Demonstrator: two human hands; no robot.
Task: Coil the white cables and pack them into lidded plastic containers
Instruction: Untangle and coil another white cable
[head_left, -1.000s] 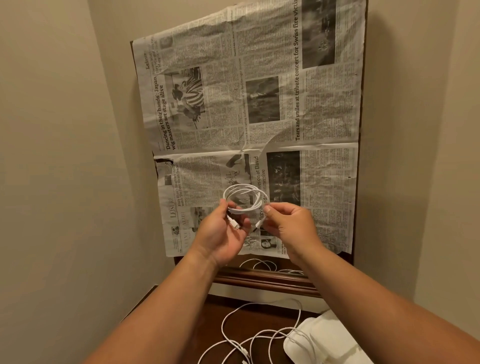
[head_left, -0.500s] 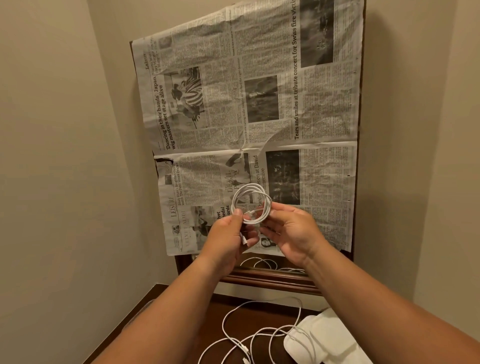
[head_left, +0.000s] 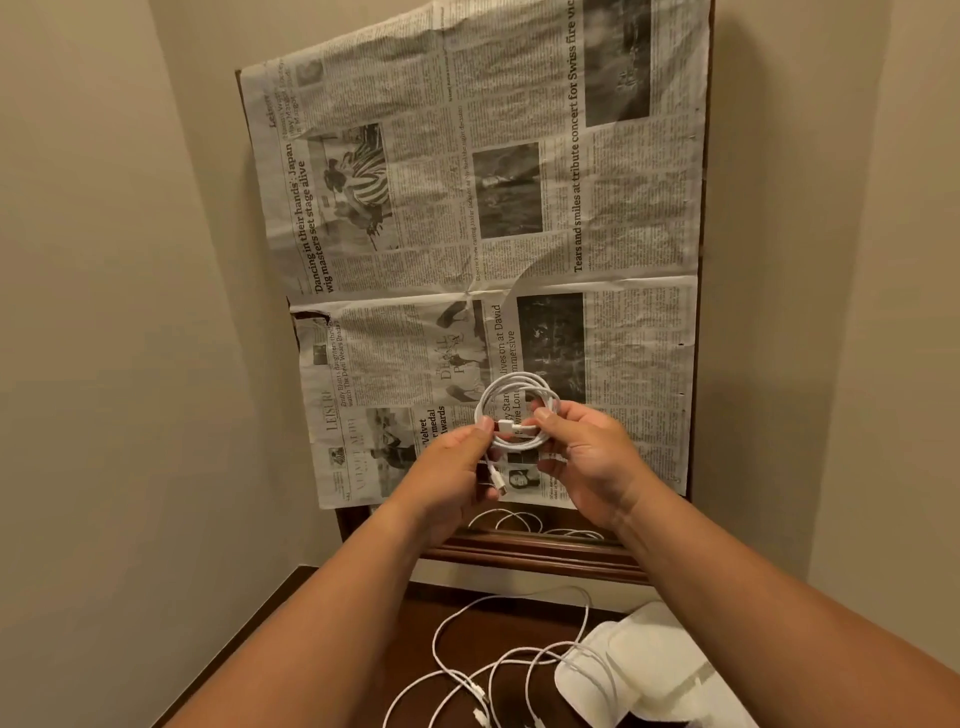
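Observation:
A coiled white cable (head_left: 517, 402) is held up in front of the newspaper. My left hand (head_left: 457, 467) pinches the coil's left side, and one plug end hangs down beside its fingers. My right hand (head_left: 587, 457) pinches the coil's right side near a white connector lying across the loop. Loose white cables (head_left: 498, 670) lie tangled on the dark wooden table below. White plastic containers (head_left: 654, 670) with lids sit at the lower right, partly behind my right forearm.
A newspaper sheet (head_left: 467, 234) covers a wood-framed mirror (head_left: 524, 545) against the back wall. Beige walls close in on the left and right. The dark wooden table (head_left: 415, 634) lies below my arms.
The coil has been turned and tightened between both hands, and the hands have come closer together. One plug end now hangs below the left fingers; the other lies across the loop.

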